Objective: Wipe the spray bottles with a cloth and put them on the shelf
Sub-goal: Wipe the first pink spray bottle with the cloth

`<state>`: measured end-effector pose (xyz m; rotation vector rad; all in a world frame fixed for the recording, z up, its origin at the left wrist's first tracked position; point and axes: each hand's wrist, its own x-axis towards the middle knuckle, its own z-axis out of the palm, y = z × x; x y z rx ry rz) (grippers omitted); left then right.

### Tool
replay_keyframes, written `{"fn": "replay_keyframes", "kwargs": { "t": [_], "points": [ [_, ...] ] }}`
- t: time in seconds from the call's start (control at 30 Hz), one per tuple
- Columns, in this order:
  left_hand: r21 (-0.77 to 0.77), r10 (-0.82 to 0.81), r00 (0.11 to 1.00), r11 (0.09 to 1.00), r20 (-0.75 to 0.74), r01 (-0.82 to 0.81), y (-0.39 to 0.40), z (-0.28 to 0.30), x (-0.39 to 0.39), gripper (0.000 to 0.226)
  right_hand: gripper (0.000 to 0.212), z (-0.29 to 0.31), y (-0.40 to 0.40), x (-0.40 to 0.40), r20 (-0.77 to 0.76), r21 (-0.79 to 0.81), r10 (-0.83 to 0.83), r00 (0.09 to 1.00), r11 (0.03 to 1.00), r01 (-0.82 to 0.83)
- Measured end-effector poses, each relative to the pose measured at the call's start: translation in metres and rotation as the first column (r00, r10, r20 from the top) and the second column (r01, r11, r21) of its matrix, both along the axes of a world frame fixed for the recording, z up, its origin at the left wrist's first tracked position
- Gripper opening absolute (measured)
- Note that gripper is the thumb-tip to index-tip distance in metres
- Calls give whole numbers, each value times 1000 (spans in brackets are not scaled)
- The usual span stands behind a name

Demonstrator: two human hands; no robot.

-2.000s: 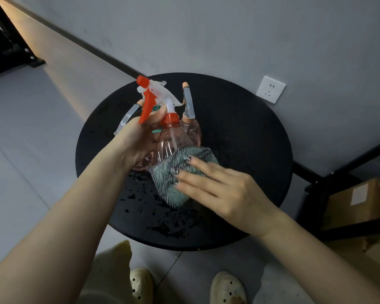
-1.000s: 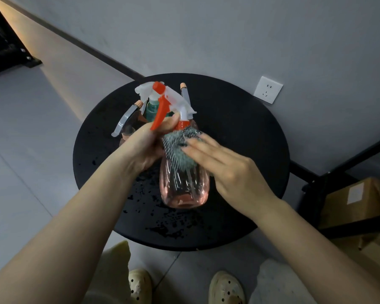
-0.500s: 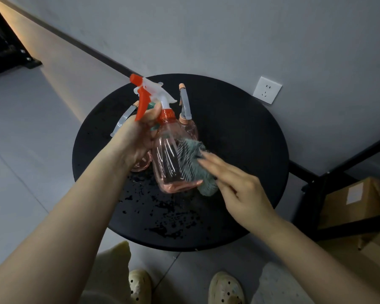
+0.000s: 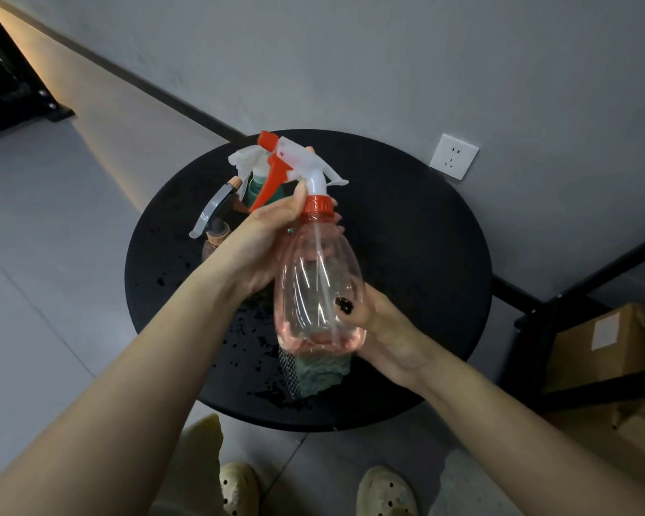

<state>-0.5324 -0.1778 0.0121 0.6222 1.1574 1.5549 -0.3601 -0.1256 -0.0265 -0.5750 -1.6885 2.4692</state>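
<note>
I hold the pink spray bottle (image 4: 319, 288) upright above the round black table (image 4: 425, 255). It is clear pink plastic with an orange collar, a white head and an orange trigger, and a thin tube runs down inside it. My left hand (image 4: 261, 247) grips its neck just under the collar. My right hand (image 4: 380, 325) cups the lower body from behind, thumb on the front, pressing the green cloth (image 4: 321, 370) against the bottle; the cloth hangs out below the base. Behind my left hand stand other spray bottles (image 4: 220, 217), partly hidden, so I cannot count them. Water drops (image 4: 246, 337) speckle the tabletop. On the wall sits 1 white socket (image 4: 454, 156). To my right, a black shelf frame (image 4: 559, 303) holds a cardboard box (image 4: 607, 340).
</note>
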Motion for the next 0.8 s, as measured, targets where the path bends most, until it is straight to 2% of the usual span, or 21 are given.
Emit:
{"fn": "replay_keyframes", "kwargs": {
  "t": [0.13,0.23,0.3,0.4,0.43,0.57,0.67,0.73,0.8],
  "points": [
    [-99,39,985,993,-169,-57,-4,-1,-1,48,95,-5,0,-2,20,62,-98,995,993,97],
    [-201,25,977,977,-210,-68,-14,-3,-5,64,81,-5,0,0,38,131,-204,978,972,198],
    [-244,-3,972,968,-236,-56,-21,-5,-4,66,77,-2,1,2,28,186,-297,954,940,287],
    [-255,-3,944,963,-329,-86,-26,-3,11,52,64,-1,2,0,43,384,-416,908,846,370],
    [-243,20,929,963,-370,-118,-24,-1,17,48,66,0,1,-1,52,469,-449,892,799,375],
    [-160,180,866,946,-466,-283,-15,10,33,42,94,2,-6,-2,55,696,-515,855,634,337],
    [-140,268,853,921,-447,-363,-10,12,34,30,105,5,-12,-1,57,799,-509,859,539,267],
    [-143,277,859,918,-431,-369,-10,12,32,25,108,5,-13,0,73,808,-478,875,543,229],
    [-141,261,871,928,-416,-345,-11,12,27,24,97,8,-10,1,16,758,-425,905,595,266]
  ]
}}
